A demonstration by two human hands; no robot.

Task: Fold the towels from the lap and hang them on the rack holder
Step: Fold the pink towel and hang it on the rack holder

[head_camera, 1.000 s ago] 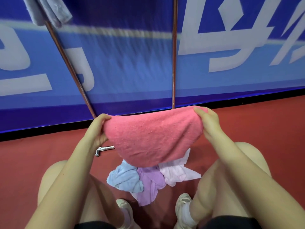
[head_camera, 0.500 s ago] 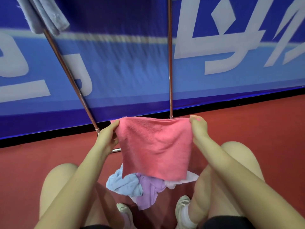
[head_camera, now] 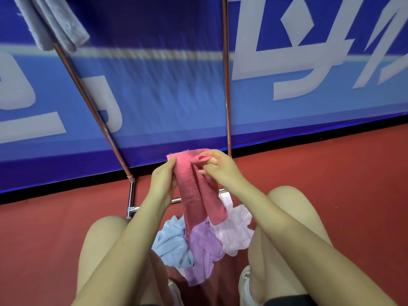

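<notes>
- Rack holder (head_camera: 225,85) stood ahead, one grey towel (head_camera: 55,25) already hung.
- Pink towel (head_camera: 198,191) hung doubled, mid-fold, above three loose towels (head_camera: 203,248).
- We saw left hand (head_camera: 163,184) and right hand (head_camera: 218,168) pinching its top edge; we judged hanging came next.

Large white characters printed across the blue banner (head_camera: 176,89), above and behind the fingers (head_camera: 204,159); cropped at the frame edges and blurred, so not readable as any word or brand. Only fragments: curved strokes up and to the left of the fingers, angular strokes with a diamond-shaped gap up and to the right. No legible labels, numbers or signs elsewhere.
</notes>
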